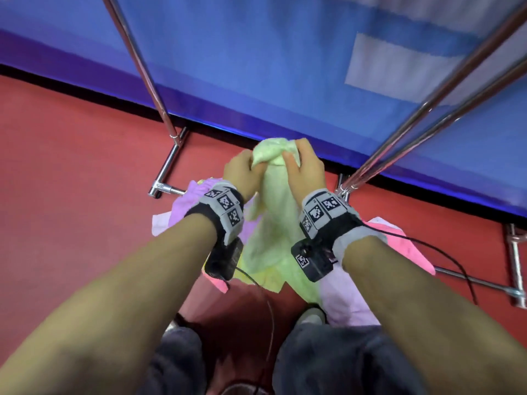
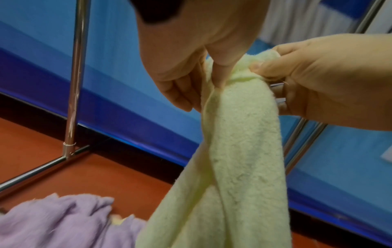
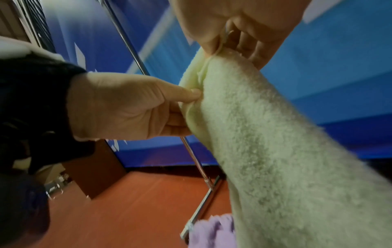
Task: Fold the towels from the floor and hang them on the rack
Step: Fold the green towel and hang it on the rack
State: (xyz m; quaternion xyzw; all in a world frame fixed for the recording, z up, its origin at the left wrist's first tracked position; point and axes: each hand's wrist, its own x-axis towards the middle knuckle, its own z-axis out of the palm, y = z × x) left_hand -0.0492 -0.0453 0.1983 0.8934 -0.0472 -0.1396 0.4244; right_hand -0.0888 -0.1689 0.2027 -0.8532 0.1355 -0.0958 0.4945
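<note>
A pale green towel (image 1: pixel 273 218) hangs bunched from both my hands above the floor pile. My left hand (image 1: pixel 242 172) pinches its top edge from the left, and my right hand (image 1: pixel 305 166) grips the same bunched top from the right. In the left wrist view the left hand (image 2: pixel 191 67) pinches the green towel (image 2: pixel 237 134) while the right hand (image 2: pixel 318 80) holds its top. In the right wrist view the right hand (image 3: pixel 229 38) clamps the green towel (image 3: pixel 275 151) from above and the left hand (image 3: pixel 131 107) pinches its edge. The chrome rack (image 1: pixel 142 67) stands just beyond my hands.
Lilac towels (image 1: pixel 188 201), a pink towel (image 1: pixel 399 246) and a yellow one lie heaped on the red floor (image 1: pixel 71 181) between the rack's feet. The rack's right rails (image 1: pixel 445 109) slant across a blue barrier (image 1: pixel 271 52). A brown cabinet (image 3: pixel 93 167) stands at the left.
</note>
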